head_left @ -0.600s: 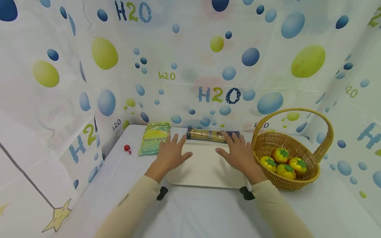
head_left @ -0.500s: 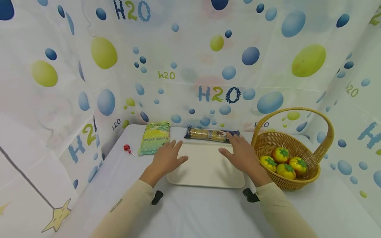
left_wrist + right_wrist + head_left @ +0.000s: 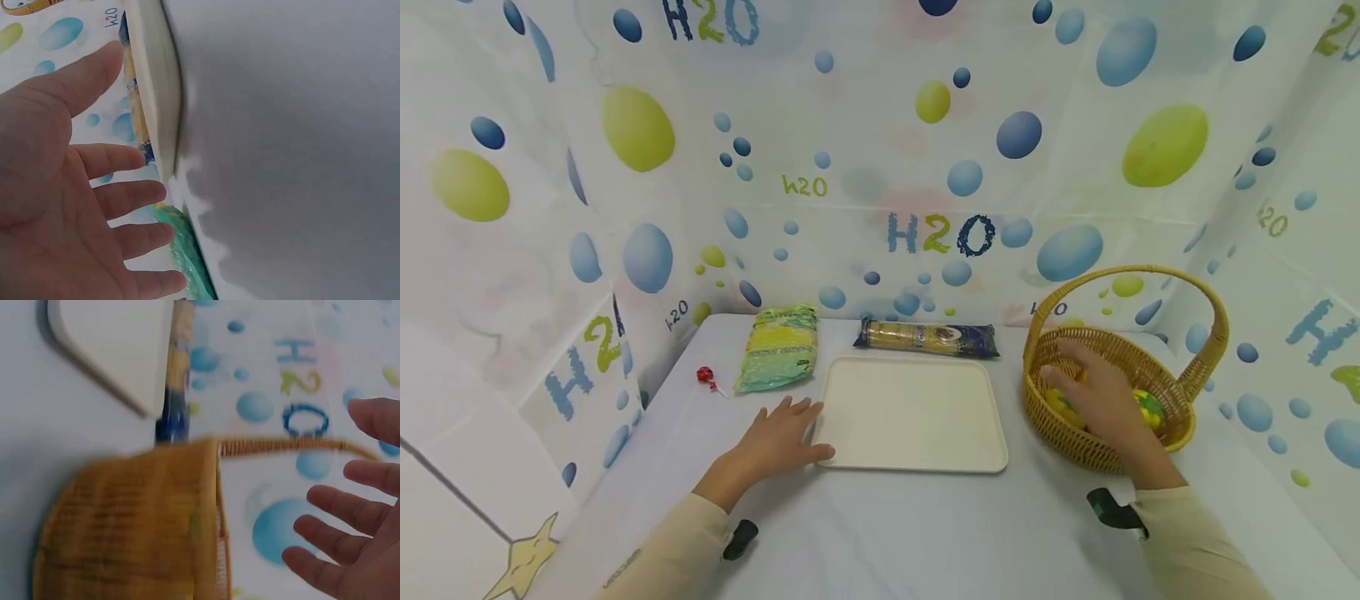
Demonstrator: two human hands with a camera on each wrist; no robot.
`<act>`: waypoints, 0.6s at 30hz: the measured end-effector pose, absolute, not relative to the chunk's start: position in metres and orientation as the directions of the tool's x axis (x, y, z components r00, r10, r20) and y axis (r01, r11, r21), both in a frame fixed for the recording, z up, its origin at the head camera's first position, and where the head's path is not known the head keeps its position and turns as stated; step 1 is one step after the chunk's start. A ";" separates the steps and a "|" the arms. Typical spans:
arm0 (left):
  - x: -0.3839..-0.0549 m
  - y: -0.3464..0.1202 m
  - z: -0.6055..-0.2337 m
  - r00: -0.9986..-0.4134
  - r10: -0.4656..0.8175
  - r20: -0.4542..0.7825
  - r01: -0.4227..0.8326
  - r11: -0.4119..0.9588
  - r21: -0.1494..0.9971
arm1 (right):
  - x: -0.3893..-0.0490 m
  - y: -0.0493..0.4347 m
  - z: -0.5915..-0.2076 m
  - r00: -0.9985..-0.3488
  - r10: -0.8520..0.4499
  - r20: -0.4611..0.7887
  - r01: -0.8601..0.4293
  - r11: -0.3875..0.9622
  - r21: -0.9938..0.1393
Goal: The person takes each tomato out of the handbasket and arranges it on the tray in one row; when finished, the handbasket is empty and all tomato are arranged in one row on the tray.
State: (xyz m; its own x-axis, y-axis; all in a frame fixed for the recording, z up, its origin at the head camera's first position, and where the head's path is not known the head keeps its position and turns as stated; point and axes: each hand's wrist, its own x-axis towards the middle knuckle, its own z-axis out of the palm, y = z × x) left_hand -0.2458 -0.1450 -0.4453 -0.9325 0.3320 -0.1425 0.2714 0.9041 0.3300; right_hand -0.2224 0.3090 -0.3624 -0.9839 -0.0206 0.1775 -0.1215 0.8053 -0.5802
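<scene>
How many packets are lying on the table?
2: the green-yellow packet right of the lollipop, and the long packet beyond the tray's far edge. Any behind the basket would be hidden.

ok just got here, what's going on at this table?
A person has both hands out, holding nothing. The right hand is over the basket, fingers spread, with the yellow fruit inside. The left hand is at the left edge of the tray; can't tell if it touches. Behind the tray lies a pack of pasta, and off to the left are a green and yellow bag and a red lollipop.
</scene>
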 end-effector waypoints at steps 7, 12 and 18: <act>-0.248 -0.155 -0.452 -0.922 0.352 -0.160 0.285 0.898 0.335 | -0.234 0.383 -0.367 -0.990 0.125 0.068 0.035 0.681 -0.732; -0.249 -0.156 -0.457 -0.917 0.359 -0.177 0.279 0.891 0.357 | -0.240 0.408 -0.372 -0.987 0.155 -0.049 0.139 0.643 -0.753; -0.248 -0.154 -0.459 -0.910 0.371 -0.185 0.282 0.881 0.379 | -0.249 0.420 -0.380 -0.977 0.147 -0.152 0.212 0.655 -0.725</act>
State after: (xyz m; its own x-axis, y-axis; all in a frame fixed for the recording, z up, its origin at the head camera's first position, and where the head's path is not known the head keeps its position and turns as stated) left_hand -0.2485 -0.1544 -0.4586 -0.9101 0.3711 -0.1846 0.2824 0.8811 0.3793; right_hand -0.2489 0.4202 -0.3801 -0.9773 0.1475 -0.1522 0.2118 0.6548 -0.7255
